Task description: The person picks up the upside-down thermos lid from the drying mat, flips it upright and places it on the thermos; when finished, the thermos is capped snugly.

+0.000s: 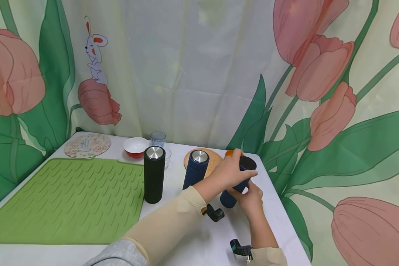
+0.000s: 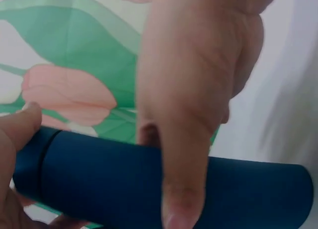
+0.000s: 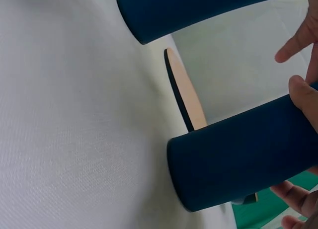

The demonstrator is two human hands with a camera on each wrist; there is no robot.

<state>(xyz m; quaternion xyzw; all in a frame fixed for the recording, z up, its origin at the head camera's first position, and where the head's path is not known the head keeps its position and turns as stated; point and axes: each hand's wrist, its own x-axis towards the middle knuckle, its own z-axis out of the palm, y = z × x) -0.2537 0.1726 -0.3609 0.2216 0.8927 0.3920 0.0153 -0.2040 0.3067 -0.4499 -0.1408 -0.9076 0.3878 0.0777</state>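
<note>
A dark blue thermos bottle (image 1: 228,200) stands tilted at the right of the table, its dark top leaning right. My left hand (image 1: 231,173) reaches across and grips it around the top end; in the left wrist view its fingers lie at the cap (image 2: 29,162), beside a dark seam. Lower down, my right hand (image 1: 251,199) holds the bottle's body, and its thumb (image 2: 184,199) lies across the blue side. The bottle's base (image 3: 181,177) shows in the right wrist view; I cannot tell whether it touches the cloth.
A second blue bottle (image 1: 195,171) and a black bottle (image 1: 154,177) stand left of the hands. Behind are a round wooden board (image 1: 214,159), an orange object (image 1: 229,152), a bowl (image 1: 136,147) and a glass (image 1: 157,138). A green mat (image 1: 73,199) covers the left side.
</note>
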